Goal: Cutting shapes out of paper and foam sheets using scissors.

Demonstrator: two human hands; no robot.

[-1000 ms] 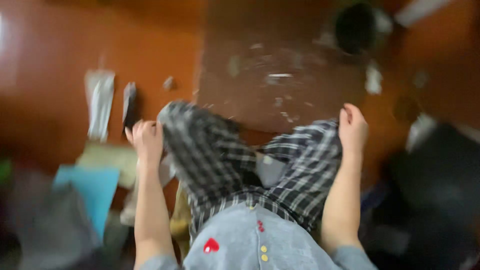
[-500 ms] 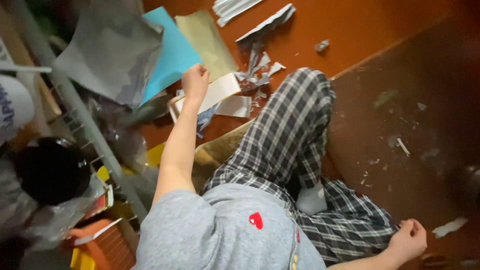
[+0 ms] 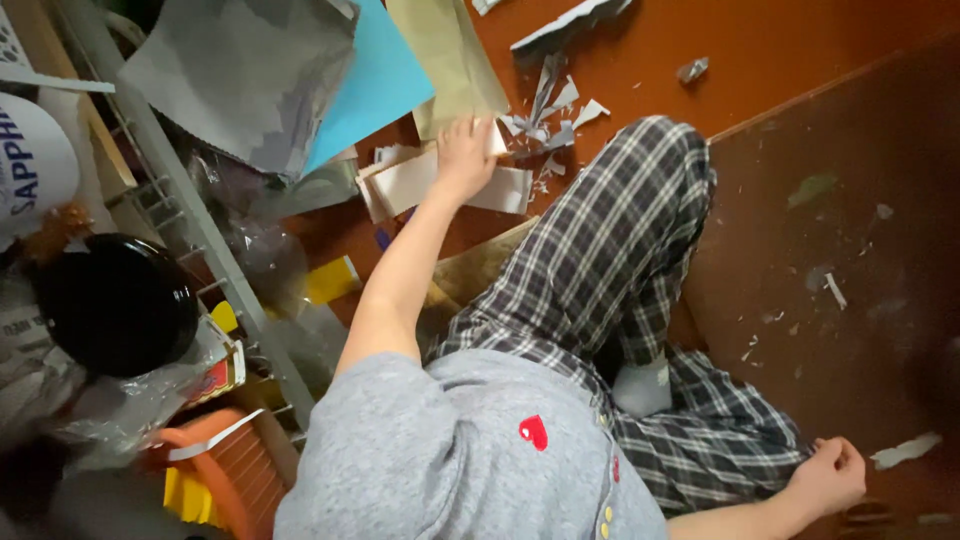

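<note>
The red-brown floor (image 3: 800, 60) fills the upper and right parts of the frame, with a darker brown mat (image 3: 850, 230) on the right side, flecked with small scraps. In the lower centre sits the person, in a grey top and plaid trousers (image 3: 610, 260), one knee bent up toward the middle of the frame. At upper left lie big sheets — a grey sheet (image 3: 240, 70), a blue sheet (image 3: 375, 80) under it, and a tan sheet (image 3: 450, 55) beside that. A metal wire rack (image 3: 190, 210) slants down the left edge, and a round black object (image 3: 115, 305) sits at centre left. The left hand (image 3: 465, 155) reaches up to centre top and rests on a pile of pale paper strips (image 3: 420, 180); its fingers are spread over the strips, pressing down rather than clamped. Just right of it lies a scatter of grey paper scraps (image 3: 550, 110). The right hand (image 3: 828, 478) sits at lower right on the mat — fingers curled together in a loose fist, holding nothing visible.
</note>
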